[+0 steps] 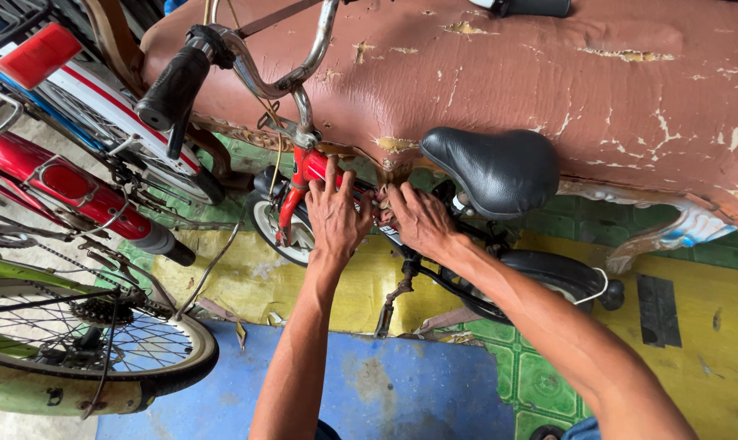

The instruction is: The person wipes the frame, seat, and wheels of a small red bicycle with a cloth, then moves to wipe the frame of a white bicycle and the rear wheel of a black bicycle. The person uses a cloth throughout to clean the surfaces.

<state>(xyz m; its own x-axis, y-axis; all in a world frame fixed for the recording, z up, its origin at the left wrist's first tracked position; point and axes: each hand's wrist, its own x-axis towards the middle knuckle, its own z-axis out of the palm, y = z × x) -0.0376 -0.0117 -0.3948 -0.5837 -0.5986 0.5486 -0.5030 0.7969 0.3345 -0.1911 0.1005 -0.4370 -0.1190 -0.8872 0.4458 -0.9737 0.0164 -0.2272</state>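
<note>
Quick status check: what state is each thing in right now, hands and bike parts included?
left hand: flat on the red frame, fingers spread.
right hand: pressed on the frame beside the left hand.
red frame: upright, under both hands.
black saddle: mounted, unoccupied.
handlebar grip: fitted, untouched.
brown cushion: cracked, peeling.

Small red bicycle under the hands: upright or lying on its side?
Upright. The small red bicycle stands on its wheels, black saddle facing up, both hands, left and right, on its frame.
</note>
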